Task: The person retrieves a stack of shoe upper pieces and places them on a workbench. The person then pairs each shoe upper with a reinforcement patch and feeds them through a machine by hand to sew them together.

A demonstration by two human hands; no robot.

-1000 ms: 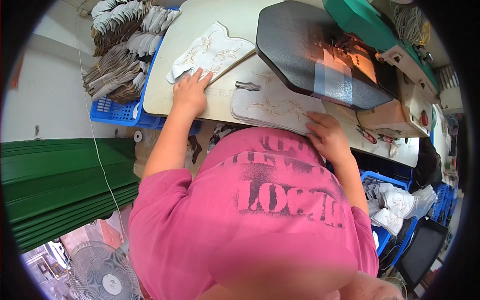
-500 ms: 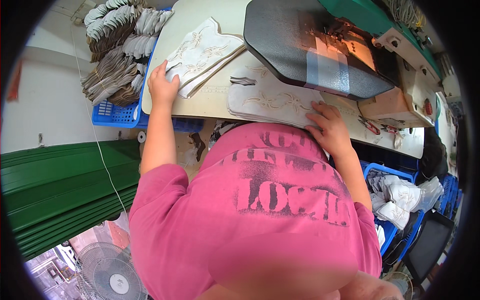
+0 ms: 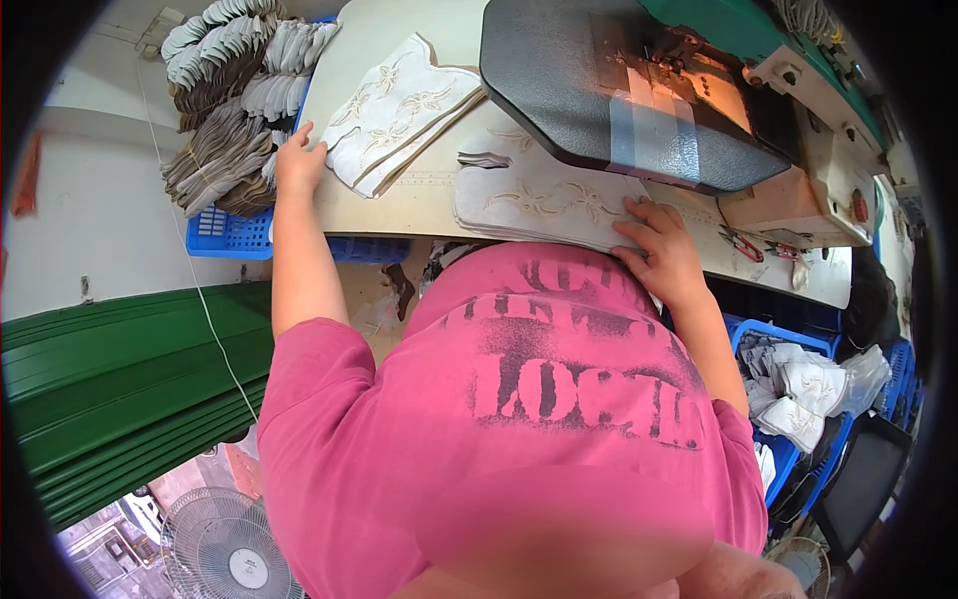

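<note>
My left hand (image 3: 300,165) is at the table's left edge, its thumb apart from the fingers and nothing seen in it. Just right of it lies a fanned pile of white embroidered cut pieces (image 3: 404,105), apart from the hand. A second stack of white embroidered pieces (image 3: 539,200) lies nearer my body, partly hidden under the dark machine bed. My right hand (image 3: 661,250) rests at that stack's right end, fingers spread and touching its edge.
A sewing machine with a dark padded bed (image 3: 559,110) stands at the right, its work area lit orange. Red-handled snips (image 3: 743,247) lie beside it. Bundled grey and brown pieces (image 3: 225,130) fill a blue basket (image 3: 230,235) at left. Another blue basket (image 3: 778,334) holds white pieces.
My left hand has moved left, off the fanned pile's edge to the table's left edge. My right hand stays at the near stack.
</note>
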